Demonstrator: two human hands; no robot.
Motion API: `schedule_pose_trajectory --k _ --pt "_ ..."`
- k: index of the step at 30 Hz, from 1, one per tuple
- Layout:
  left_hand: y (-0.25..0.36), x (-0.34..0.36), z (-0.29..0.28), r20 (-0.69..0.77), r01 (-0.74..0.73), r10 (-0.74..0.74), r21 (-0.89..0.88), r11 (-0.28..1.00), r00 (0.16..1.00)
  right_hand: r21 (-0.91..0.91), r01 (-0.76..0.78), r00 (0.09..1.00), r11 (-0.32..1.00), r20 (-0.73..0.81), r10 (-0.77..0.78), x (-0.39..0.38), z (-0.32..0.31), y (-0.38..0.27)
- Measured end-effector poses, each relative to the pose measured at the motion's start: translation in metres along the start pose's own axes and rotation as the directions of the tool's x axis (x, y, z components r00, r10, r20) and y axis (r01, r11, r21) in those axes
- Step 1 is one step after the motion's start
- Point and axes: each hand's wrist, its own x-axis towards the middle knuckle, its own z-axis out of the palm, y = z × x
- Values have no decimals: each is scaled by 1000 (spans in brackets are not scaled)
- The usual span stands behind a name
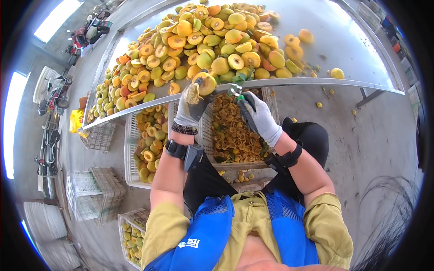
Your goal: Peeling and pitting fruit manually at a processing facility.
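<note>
Closed round a halved yellow peach [206, 84], my gloved left hand [191, 106] is at the table's near edge. The peach's cut side cannot be made out clearly. My gloved right hand [262, 118] grips a pitting tool [236, 90] with a green handle and a metal loop-like head, just right of the peach and apart from it. Both gloves are white with dark grey palms. Beyond my hands, a large heap of peaches [220, 65], many halved, lies on the metal table [330, 49]. Below my hands, a crate [206, 135] holds brown pit scraps.
A white crate [131, 158] of halved peaches stands left of the scrap crate. Another crate of fruit [122, 230] is at lower left, near stacked crates [108, 194]. A yellow bag [77, 119] sits by the table's left corner. Fruit bits lie on the floor.
</note>
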Motion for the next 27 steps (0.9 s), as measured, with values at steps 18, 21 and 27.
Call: schedule_pose_trajectory --k 18,21,27 --pt "-69 -18 -4 -79 -66 57 -117 991 995 -633 173 982 754 169 -83 -8 0 -3" --pt "-77 -15 -10 -124 -29 14 -121 992 992 -713 76 987 697 155 52 -10 3 -7" --pt "-73 -20 -2 -196 -80 66 -64 995 978 -512 188 975 838 203 -95 -14 6 10"
